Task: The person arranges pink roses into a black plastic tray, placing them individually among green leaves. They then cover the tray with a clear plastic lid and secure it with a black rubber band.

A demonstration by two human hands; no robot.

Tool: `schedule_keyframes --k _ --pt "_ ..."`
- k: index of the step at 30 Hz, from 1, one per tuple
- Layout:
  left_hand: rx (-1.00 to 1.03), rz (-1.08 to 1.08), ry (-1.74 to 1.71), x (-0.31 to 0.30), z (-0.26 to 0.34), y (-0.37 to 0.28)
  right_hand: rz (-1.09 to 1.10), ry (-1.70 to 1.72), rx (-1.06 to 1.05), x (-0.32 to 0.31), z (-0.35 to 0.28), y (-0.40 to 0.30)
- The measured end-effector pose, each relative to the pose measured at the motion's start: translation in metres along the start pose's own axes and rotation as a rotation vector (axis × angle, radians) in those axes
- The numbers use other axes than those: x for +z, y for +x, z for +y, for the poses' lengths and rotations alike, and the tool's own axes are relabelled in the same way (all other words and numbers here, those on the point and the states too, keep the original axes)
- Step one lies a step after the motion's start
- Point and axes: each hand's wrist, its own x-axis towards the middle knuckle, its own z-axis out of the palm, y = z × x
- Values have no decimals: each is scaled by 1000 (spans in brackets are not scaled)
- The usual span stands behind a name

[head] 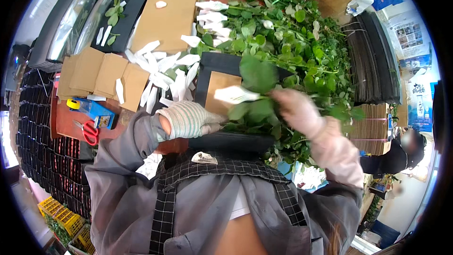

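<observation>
My right hand [295, 108], in a pale glove and blurred, grips a leafy flower stem [262, 97]. A white foam net sleeve [236, 95] covers that stem's head, which points left over a brown cardboard piece [219, 79]. The cardboard lies on a black sheet [216, 60] whose near edge is folded up. My left hand [187, 118], in a striped knit glove, is at the sheet's left side. Its fingertips are partly hidden near the leaves, so whether it holds anything is unclear. Loose white net sleeves [170, 65] are heaped just beyond it.
Leafy stems [283, 35], several with netted heads, are piled at the back right. Red-handled scissors [90, 132] and a blue tape dispenser [93, 111] lie left, near cardboard pieces [109, 74]. Bundled dark sheets [375, 60] stand right. Another person [393, 152] is at far right.
</observation>
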Motion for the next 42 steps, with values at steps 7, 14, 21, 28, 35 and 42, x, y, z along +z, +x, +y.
schedule_keyframes --k 7,14,21,28,35,42 --pt "-125 -145 16 -24 16 -1 222 -16 247 -50 -48 9" --pt "-75 -166 1 -29 15 2 118 278 224 29 -53 43" --pt "-72 -167 -94 -28 12 -1 219 368 220 37 -66 45" --pt "115 523 -644 -32 5 -2 687 294 195 -57 -58 20" --pt "607 642 -1424 -37 65 78 560 -15 145 -71 -63 18" --pt "598 829 -1395 -69 78 62 548 -58 147 -102 -83 17"
